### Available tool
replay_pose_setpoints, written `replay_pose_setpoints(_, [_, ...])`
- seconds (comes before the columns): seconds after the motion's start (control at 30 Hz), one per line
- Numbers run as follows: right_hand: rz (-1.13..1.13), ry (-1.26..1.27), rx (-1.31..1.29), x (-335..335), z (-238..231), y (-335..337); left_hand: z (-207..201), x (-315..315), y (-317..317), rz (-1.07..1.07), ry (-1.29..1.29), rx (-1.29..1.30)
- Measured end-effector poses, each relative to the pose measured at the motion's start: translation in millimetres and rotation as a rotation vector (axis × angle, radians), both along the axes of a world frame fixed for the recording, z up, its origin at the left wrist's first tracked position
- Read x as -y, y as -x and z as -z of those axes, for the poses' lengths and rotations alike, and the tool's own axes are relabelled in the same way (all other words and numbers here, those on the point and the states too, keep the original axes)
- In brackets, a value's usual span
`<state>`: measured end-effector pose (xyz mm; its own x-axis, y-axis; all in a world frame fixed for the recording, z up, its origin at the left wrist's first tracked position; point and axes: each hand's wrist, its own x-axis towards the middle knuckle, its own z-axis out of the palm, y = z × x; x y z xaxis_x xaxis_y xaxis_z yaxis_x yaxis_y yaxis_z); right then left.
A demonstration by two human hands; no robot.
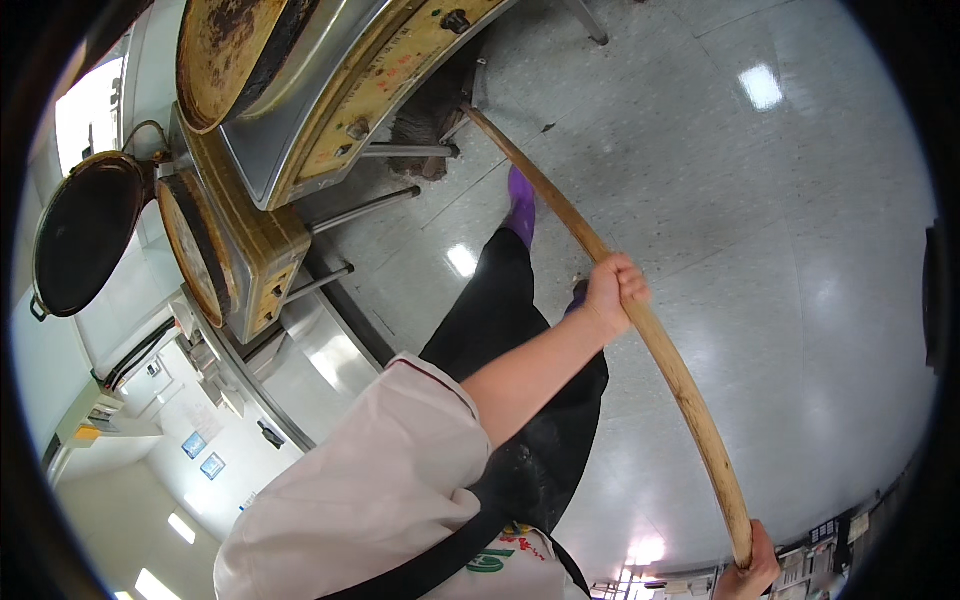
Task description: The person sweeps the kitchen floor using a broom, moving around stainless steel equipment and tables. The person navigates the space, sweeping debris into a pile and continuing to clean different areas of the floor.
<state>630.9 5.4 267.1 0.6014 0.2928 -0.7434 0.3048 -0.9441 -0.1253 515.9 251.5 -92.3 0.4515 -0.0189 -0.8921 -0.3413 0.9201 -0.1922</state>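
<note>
A mop with a long wooden handle (685, 395) slants across the view, from the lower right up to the cooking machines. Its dark, stringy head (428, 160) rests on the floor beside the machine's legs, partly hidden beneath it. My left hand (614, 292) is closed round the middle of the handle, its arm stretched out from a white short sleeve. At the lower right, my right hand (752, 566) grips the handle's top end; that arm is mostly out of view. A purple boot (520, 205) on my foot stands close to the handle.
Round griddle machines with yellowed control panels (355, 120) stand on metal legs (365, 210) at the upper left. One black round lid (88, 235) is raised. A steel counter (325, 350) runs behind them. The shiny grey floor (800, 250) extends to the right.
</note>
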Motion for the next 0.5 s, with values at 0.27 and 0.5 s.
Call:
replay_pose_setpoints(0.27, [0.303, 0.316, -0.281, 41.7, 10.2, 52.3, 27.2, -23.1, 41.0, 0.116, 0.016, -0.197])
replay_pose_setpoints(0.5, [0.208, 0.286, -0.461, -36.1, -14.1, 75.7, 25.6, -81.7, 68.2, 0.132, -0.007, -0.266])
